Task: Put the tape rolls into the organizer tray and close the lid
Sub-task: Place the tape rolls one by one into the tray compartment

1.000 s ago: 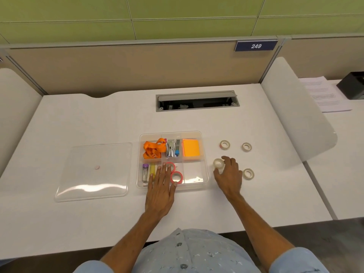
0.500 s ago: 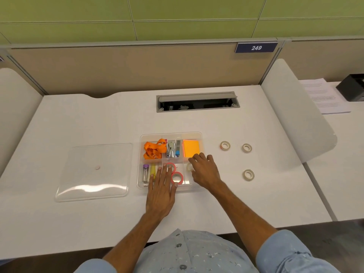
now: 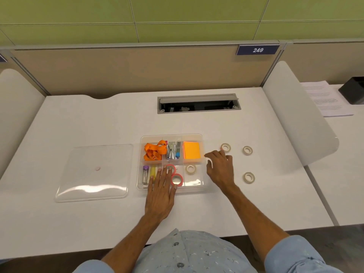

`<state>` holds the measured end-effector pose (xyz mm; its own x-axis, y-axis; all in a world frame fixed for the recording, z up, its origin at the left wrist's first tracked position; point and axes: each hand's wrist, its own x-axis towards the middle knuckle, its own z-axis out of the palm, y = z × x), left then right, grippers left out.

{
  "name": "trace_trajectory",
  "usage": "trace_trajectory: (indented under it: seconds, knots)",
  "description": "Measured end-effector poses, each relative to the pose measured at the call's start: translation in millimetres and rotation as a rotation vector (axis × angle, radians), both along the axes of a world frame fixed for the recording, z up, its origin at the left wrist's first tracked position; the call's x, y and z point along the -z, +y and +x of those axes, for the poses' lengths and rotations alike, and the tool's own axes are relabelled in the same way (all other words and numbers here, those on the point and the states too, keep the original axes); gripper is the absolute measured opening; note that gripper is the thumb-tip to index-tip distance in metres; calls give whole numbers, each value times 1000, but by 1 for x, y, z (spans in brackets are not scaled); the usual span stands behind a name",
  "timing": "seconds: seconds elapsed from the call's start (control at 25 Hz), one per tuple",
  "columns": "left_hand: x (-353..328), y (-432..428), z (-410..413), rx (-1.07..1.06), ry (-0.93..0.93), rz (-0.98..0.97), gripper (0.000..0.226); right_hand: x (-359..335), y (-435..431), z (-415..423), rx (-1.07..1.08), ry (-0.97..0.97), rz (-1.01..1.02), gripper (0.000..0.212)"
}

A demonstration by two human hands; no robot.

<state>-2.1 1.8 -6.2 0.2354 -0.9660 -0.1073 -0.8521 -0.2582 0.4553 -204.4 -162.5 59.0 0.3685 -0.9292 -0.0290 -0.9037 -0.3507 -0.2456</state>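
A clear organizer tray [image 3: 204, 146] sits mid-desk. Its front middle compartment holds two red tape rolls [image 3: 176, 179]; one white tape roll [image 3: 190, 169] lies in the front right compartment. Three more white tape rolls lie on the desk to the right: a far one [image 3: 226, 147], a far right one [image 3: 247, 150] and a near one [image 3: 248, 177]. My left hand [image 3: 160, 191] rests flat on the tray's front edge, fingers apart. My right hand [image 3: 219, 167] hovers empty just right of the tray, fingers spread, its fingertips close to the far roll. The clear lid [image 3: 94, 173] lies flat to the tray's left.
The tray's other compartments hold an orange lanyard [image 3: 154, 151], staplers [image 3: 173, 150], orange sticky notes [image 3: 191, 150] and a vial [image 3: 145, 173]. A cable hatch [image 3: 199, 103] is open at the back. A white divider panel [image 3: 299, 119] stands on the right.
My right hand carried a white roll from the desk into the tray's front right compartment, let it go, and has moved back out to the right. My left hand stayed put.
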Motion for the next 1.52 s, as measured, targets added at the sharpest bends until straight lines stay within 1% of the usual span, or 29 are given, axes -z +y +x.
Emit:
trace_trajectory:
  seconds: [0.08, 0.16, 0.28, 0.4, 0.48, 0.56, 0.76, 0.84, 0.96, 1.04, 1.12, 1.2, 1.28, 1.36, 1.44, 1.52]
  knots:
    - [1, 0, 0, 0, 2, 0, 67, 0, -10, -11, 93, -7, 34, 37]
    - [1, 0, 0, 0, -1, 3, 67, 1, -19, -21, 149, 46, 115, 47]
    - [1, 0, -1, 1, -8, 5, 66, 2, -32, -32, 133, 154, 257, 69]
    - [2, -1, -1, 10, -27, 9, 65, 5, -41, -39, 94, 193, 312, 74]
    - [4, -1, -1, 10, -36, 11, 65, 8, -44, -41, 87, 221, 284, 71]
    - [4, 0, -1, 9, -42, 6, 65, 11, -42, -40, 103, 204, 237, 65]
    - [6, 0, -2, 6, -41, -15, 67, 22, -32, -37, 137, 156, 160, 35]
    - [6, -1, -2, 4, -45, 1, 67, 24, -28, -35, 156, 125, 160, 28]
    - [7, -1, -2, 1, -56, 12, 67, 22, -23, -32, 200, 19, 158, 24]
    - [7, -1, -2, -5, -62, 3, 67, 18, -19, -28, 223, -119, 89, 25]
    - [6, 0, -2, -8, -72, -22, 66, 15, -14, -24, 147, -270, 34, 26]
    - [7, 0, -2, -6, -74, -25, 66, 12, -9, -19, -46, -308, 55, 27]
    - [7, 0, -2, -1, -81, -3, 66, 12, -3, -14, -236, -228, 71, 26]
    - [7, -1, -3, -2, -84, 2, 66, 15, 3, -10, -370, -83, 67, 33]
    - [6, -1, -3, -4, -84, -1, 66, 20, 10, -8, -432, 42, 81, 43]
    - [6, -1, -3, -3, -87, 3, 67, 25, 15, -8, -443, 79, 92, 46]
